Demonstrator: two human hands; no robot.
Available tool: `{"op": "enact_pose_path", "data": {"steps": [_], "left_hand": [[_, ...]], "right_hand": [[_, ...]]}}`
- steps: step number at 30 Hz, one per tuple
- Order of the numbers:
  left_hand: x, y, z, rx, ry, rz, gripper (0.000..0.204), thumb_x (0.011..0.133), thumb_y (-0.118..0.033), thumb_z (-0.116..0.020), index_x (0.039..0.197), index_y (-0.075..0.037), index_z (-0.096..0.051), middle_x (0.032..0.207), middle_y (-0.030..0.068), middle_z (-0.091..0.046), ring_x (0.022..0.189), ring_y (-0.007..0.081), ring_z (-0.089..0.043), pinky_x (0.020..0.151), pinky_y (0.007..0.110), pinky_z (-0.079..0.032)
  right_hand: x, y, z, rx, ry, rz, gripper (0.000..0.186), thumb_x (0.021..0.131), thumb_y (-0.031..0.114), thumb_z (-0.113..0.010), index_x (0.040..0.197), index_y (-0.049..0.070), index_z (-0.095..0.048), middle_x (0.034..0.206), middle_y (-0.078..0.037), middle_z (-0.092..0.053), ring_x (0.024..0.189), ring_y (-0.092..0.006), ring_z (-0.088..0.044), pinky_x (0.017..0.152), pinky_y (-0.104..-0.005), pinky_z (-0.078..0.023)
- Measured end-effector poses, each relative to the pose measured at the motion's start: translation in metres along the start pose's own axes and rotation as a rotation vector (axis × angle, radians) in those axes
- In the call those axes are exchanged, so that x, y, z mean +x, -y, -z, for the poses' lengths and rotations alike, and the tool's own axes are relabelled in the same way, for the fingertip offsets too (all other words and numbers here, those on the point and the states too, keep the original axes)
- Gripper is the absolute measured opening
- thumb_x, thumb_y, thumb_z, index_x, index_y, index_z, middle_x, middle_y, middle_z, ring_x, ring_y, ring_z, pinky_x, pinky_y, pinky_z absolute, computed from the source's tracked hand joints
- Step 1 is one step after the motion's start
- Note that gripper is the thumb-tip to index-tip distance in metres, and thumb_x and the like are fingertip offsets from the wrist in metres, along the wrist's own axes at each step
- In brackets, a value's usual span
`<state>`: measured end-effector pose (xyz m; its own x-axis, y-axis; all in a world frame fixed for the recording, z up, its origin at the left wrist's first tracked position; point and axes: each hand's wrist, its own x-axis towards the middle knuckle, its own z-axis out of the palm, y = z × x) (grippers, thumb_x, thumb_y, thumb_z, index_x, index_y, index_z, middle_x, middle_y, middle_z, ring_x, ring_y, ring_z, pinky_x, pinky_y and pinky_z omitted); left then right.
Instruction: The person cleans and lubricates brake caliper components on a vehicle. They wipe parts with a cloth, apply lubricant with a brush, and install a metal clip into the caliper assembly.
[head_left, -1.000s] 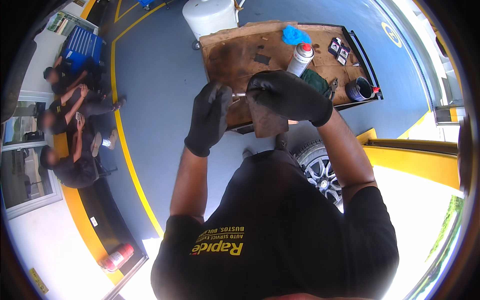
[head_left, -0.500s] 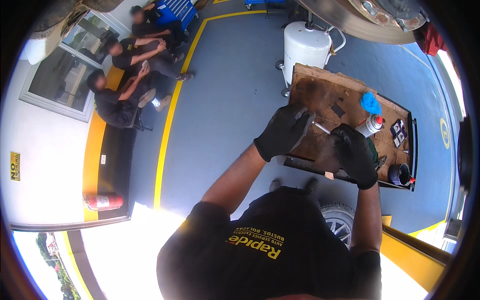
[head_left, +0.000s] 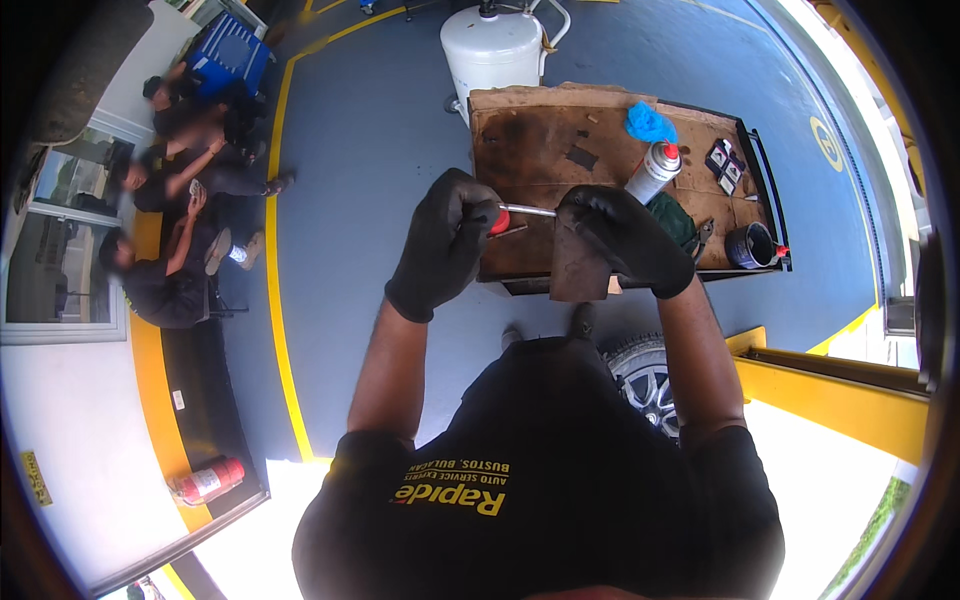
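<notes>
Both my hands wear black gloves and are raised in front of me over the near side of a cardboard-lined tray (head_left: pixel 540 250). My left hand (head_left: pixel 440 240) is closed around one end of a slim silver metal pin (head_left: pixel 527 210). The pin lies roughly level and runs across to my right hand (head_left: pixel 625 235). Those right fingers pinch a dark brown sheet (head_left: pixel 580 265), which looks like sandpaper, at the pin's other end. The sheet hangs below the fingers; whether it wraps the pin is hidden. A round red thing (head_left: pixel 499 222) shows beside my left fingers, partly covered.
On the tray are a spray can (head_left: pixel 653 172), a blue crumpled glove or cloth (head_left: pixel 650 122), pliers (head_left: pixel 704 238), a dark cup (head_left: pixel 750 246) and small packets (head_left: pixel 725 165). A white tank (head_left: pixel 490 50) stands behind. A wheel (head_left: pixel 648 385) is near my legs. Several people sit at left.
The view has shifted, and the brake disc at the upper right has left the picture. My hands now hold the pin more level, and the brown sheet hangs in plain sight.
</notes>
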<state>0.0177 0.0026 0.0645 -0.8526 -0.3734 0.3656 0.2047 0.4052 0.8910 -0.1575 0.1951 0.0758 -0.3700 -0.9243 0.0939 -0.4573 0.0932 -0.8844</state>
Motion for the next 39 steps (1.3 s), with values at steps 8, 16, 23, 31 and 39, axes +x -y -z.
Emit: {"op": "enact_pose_path", "data": {"steps": [8, 16, 23, 31, 39], "left_hand": [[0.003, 0.003, -0.027, 0.248, 0.067, -0.158, 0.008, 0.097, 0.000, -0.050, 0.097, 0.001, -0.058, 0.081, 0.0118, -0.054, 0.070, 0.0175, -0.051, 0.067, 0.031, -0.045], [-0.006, -0.009, -0.008, 0.142, -0.073, 0.055, 0.012, 0.099, -0.008, -0.057, 0.093, 0.002, -0.058, 0.076, 0.0152, -0.057, 0.066, 0.0261, -0.053, 0.065, 0.037, -0.046], [-0.014, -0.011, -0.001, 0.150, 0.014, -0.005, 0.008, 0.097, -0.007, -0.060, 0.093, -0.001, -0.056, 0.083, 0.0129, -0.058, 0.072, 0.0233, -0.057, 0.068, 0.037, -0.048], [-0.024, 0.029, 0.051, -0.016, -0.353, -0.015, 0.021, 0.106, -0.018, -0.057, 0.090, -0.005, -0.052, 0.077, 0.0030, -0.051, 0.069, 0.0107, -0.047, 0.064, 0.027, -0.042], [-0.088, 0.137, 0.002, -0.412, -0.309, 0.601, 0.023, 0.106, -0.026, -0.053, 0.092, -0.008, -0.057, 0.078, 0.0023, -0.056, 0.070, 0.0148, -0.054, 0.066, 0.029, -0.045]], "right_hand": [[0.007, 0.013, -0.013, -0.155, -0.041, 0.128, 0.014, 0.094, 0.011, -0.063, 0.101, -0.001, -0.066, 0.094, -0.018, -0.068, 0.089, -0.0354, -0.067, 0.080, -0.0431, -0.052], [0.001, 0.026, -0.020, -0.260, -0.119, 0.199, 0.013, 0.085, 0.006, -0.065, 0.098, 0.002, -0.066, 0.091, -0.019, -0.068, 0.089, -0.0414, -0.067, 0.078, -0.0456, -0.052], [0.006, 0.020, -0.025, -0.110, 0.010, 0.114, 0.012, 0.089, 0.007, -0.063, 0.097, 0.000, -0.066, 0.093, -0.020, -0.068, 0.087, -0.0377, -0.068, 0.078, -0.0428, -0.053], [-0.041, -0.131, 0.009, -0.001, -0.388, -0.169, 0.017, 0.100, 0.011, -0.061, 0.105, -0.002, -0.068, 0.097, -0.005, -0.068, 0.089, -0.0110, -0.060, 0.082, -0.0281, -0.049], [-0.079, -0.256, -0.032, 0.676, -0.912, -0.401, 0.033, 0.105, 0.031, -0.060, 0.120, 0.003, -0.067, 0.098, -0.002, -0.067, 0.090, -0.0137, -0.063, 0.081, -0.0324, -0.052]]}}
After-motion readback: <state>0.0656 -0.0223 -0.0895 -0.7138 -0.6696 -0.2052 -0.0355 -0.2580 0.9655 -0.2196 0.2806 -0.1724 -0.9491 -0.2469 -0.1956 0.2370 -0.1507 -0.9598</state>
